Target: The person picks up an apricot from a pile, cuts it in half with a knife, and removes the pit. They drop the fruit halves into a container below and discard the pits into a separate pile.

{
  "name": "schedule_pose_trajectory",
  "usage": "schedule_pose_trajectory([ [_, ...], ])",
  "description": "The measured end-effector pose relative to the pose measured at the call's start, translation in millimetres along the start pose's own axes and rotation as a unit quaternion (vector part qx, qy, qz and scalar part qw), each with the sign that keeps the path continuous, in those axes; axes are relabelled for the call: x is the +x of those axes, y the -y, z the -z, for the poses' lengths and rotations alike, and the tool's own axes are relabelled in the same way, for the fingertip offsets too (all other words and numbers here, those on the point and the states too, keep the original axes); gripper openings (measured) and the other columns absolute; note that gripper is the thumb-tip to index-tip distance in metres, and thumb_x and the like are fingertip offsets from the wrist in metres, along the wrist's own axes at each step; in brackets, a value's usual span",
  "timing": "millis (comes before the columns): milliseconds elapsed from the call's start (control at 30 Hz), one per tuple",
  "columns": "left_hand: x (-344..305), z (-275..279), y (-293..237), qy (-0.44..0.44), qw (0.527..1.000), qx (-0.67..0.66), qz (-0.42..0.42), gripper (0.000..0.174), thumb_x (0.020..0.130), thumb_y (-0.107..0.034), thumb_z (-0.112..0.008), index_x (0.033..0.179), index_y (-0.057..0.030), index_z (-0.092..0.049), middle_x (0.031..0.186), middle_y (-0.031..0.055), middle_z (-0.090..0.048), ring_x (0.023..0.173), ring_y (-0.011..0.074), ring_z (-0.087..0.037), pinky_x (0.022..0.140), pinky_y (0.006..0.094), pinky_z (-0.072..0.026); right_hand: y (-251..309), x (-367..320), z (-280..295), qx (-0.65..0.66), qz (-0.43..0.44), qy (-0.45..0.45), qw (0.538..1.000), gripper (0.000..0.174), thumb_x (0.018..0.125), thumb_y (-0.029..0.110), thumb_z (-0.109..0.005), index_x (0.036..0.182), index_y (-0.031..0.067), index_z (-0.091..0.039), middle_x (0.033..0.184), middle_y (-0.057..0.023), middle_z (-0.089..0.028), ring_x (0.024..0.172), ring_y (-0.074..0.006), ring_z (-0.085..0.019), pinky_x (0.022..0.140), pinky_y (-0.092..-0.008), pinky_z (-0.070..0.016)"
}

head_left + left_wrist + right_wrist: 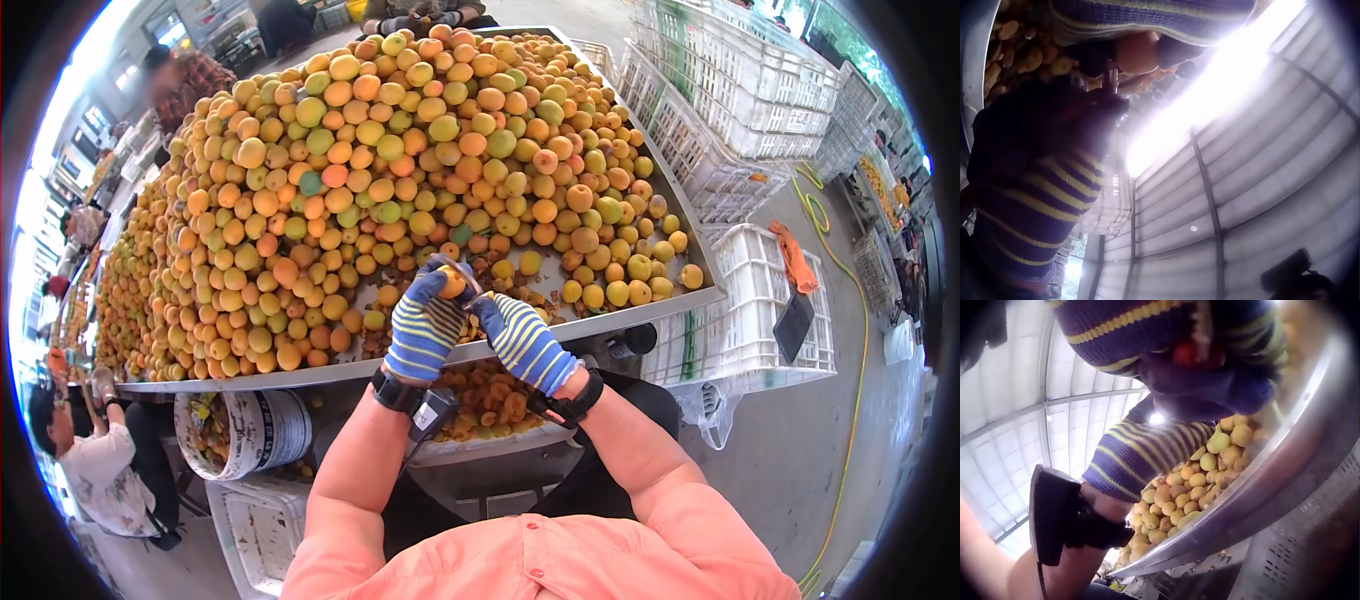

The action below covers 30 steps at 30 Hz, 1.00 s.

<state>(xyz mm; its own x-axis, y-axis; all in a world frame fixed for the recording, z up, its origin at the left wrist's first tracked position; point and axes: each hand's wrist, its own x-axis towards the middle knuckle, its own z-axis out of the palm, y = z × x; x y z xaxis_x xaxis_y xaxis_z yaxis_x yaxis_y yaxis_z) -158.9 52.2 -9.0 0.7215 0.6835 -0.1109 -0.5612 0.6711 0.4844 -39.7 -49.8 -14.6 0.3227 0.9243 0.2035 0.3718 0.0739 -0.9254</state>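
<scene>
Both hands wear blue and yellow striped knit gloves and meet over the front edge of a metal-rimmed table (640, 316). In the fingers of my left hand (420, 328) is an orange-yellow apricot (452, 284). My right hand (522, 338) grips a small knife (462, 270), its narrow blade against that fruit; most of its handle is hidden in the glove. Beyond the hands rises a large heap of apricots (390, 160). Opened apricot halves (490, 398) lie in a container below the table edge, under the wrists.
White plastic crates (740, 80) are stacked at the right, and another crate (750, 330) bears an orange cloth (793, 258). A yellow hose (858, 350) runs along the floor. At the lower left stand a white bucket (275, 430) and a seated person (110, 465).
</scene>
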Motion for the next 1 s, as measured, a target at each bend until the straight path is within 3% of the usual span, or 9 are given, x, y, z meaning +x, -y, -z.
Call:
schedule_pose_trajectory([
  [67, -0.2, -0.5, -1.8, 0.031, 0.998, 0.051, -0.001, 0.039, 0.084, -0.016, -0.060, 0.120, -0.0029, -0.049, 0.104, 0.0118, -0.059, 0.096, 0.0234, -0.058, 0.089, 0.0365, -0.0475, 3.7, -1.5, -0.1, -0.088, 0.023, -0.022, 0.996, 0.029, 0.094, 0.025, -0.053, 0.089, -0.0018, -0.061, 0.071, -0.0254, -0.060, 0.068, -0.0411, -0.059, 0.058, -0.0453, -0.0454],
  [200, 0.1, -15.1, -2.8, -0.017, 0.968, 0.246, -0.045, 0.047, 0.081, -0.015, -0.061, 0.122, 0.0012, -0.043, 0.101, 0.0103, -0.059, 0.094, 0.0201, -0.058, 0.087, 0.0335, -0.0476, 17.3, -2.1, 7.3, -0.156, 0.021, -0.025, 0.987, 0.029, 0.093, 0.026, -0.054, 0.085, -0.0010, -0.058, 0.067, -0.0231, -0.060, 0.066, -0.0401, -0.060, 0.058, -0.0464, -0.0461],
  [400, 3.5, -22.7, 6.7, -0.008, 0.998, 0.041, 0.048, 0.047, 0.088, -0.020, -0.063, 0.126, 0.0000, -0.042, 0.112, 0.0153, -0.061, 0.104, 0.0250, -0.060, 0.093, 0.0398, -0.0493, 31.8, 3.7, 14.2, -0.220, -0.019, -0.034, 0.975, 0.032, 0.093, 0.027, -0.053, 0.100, -0.0029, -0.060, 0.070, -0.0220, -0.063, 0.067, -0.0380, -0.062, 0.059, -0.0455, -0.0477],
  [533, 5.6, -23.3, 1.0, 0.001, 0.988, 0.153, -0.009, 0.058, 0.088, -0.010, -0.063, 0.138, -0.0017, -0.034, 0.120, 0.0227, -0.057, 0.107, 0.0303, -0.060, 0.091, 0.0375, -0.0523, 27.8, 1.3, 16.0, -0.291, -0.007, -0.033, 0.956, 0.031, 0.092, 0.029, -0.054, 0.091, -0.0014, -0.059, 0.065, -0.0206, -0.061, 0.062, -0.0368, -0.062, 0.055, -0.0446, -0.0478],
  [633, 10.6, -4.8, 8.3, -0.014, 0.929, 0.350, -0.121, 0.056, 0.087, -0.006, -0.063, 0.136, -0.0020, -0.036, 0.119, 0.0231, -0.057, 0.107, 0.0317, -0.060, 0.090, 0.0369, -0.0531, 22.9, -0.3, 17.1, -0.307, -0.007, -0.008, 0.952, 0.031, 0.092, 0.030, -0.055, 0.089, -0.0011, -0.058, 0.064, -0.0208, -0.061, 0.062, -0.0369, -0.062, 0.055, -0.0445, -0.0479],
  [667, 9.6, -6.5, 10.7, -0.031, 0.933, 0.336, -0.127, 0.044, 0.090, -0.012, -0.060, 0.129, -0.0015, -0.043, 0.116, 0.0226, -0.058, 0.109, 0.0315, -0.059, 0.089, 0.0382, -0.0532, 22.1, -0.1, 17.1, -0.308, -0.004, -0.003, 0.951, 0.031, 0.092, 0.030, -0.055, 0.089, -0.0009, -0.058, 0.065, -0.0209, -0.061, 0.062, -0.0369, -0.062, 0.055, -0.0443, -0.0479],
  [800, 3.3, -8.6, 3.6, 0.030, 0.999, 0.005, 0.029, 0.040, 0.095, -0.029, -0.054, 0.122, 0.0005, -0.050, 0.119, 0.0213, -0.057, 0.109, 0.0320, -0.058, 0.088, 0.0385, -0.0522, 25.3, 2.7, 16.5, -0.271, -0.009, -0.021, 0.962, 0.030, 0.092, 0.030, -0.055, 0.091, 0.0002, -0.059, 0.065, -0.0207, -0.061, 0.062, -0.0366, -0.062, 0.055, -0.0444, -0.0479],
  [933, 2.7, -6.5, 4.8, 0.025, 0.993, -0.038, 0.111, 0.040, 0.094, -0.024, -0.058, 0.120, 0.0045, -0.050, 0.117, 0.0209, -0.059, 0.107, 0.0296, -0.059, 0.089, 0.0360, -0.0520, 22.2, 0.0, 14.4, -0.267, 0.018, -0.038, 0.963, 0.030, 0.092, 0.030, -0.055, 0.093, 0.0004, -0.060, 0.066, -0.0207, -0.061, 0.064, -0.0367, -0.062, 0.057, -0.0446, -0.0482],
  [1000, -0.7, -12.9, 2.9, -0.028, 0.988, 0.146, 0.042, 0.037, 0.093, -0.018, -0.057, 0.121, 0.0056, -0.049, 0.120, 0.0215, -0.057, 0.108, 0.0284, -0.059, 0.090, 0.0355, -0.0521, 23.1, -0.3, 15.7, -0.304, -0.003, -0.001, 0.953, 0.028, 0.092, 0.028, -0.055, 0.093, 0.0002, -0.060, 0.066, -0.0205, -0.062, 0.064, -0.0368, -0.062, 0.057, -0.0447, -0.0481],
])
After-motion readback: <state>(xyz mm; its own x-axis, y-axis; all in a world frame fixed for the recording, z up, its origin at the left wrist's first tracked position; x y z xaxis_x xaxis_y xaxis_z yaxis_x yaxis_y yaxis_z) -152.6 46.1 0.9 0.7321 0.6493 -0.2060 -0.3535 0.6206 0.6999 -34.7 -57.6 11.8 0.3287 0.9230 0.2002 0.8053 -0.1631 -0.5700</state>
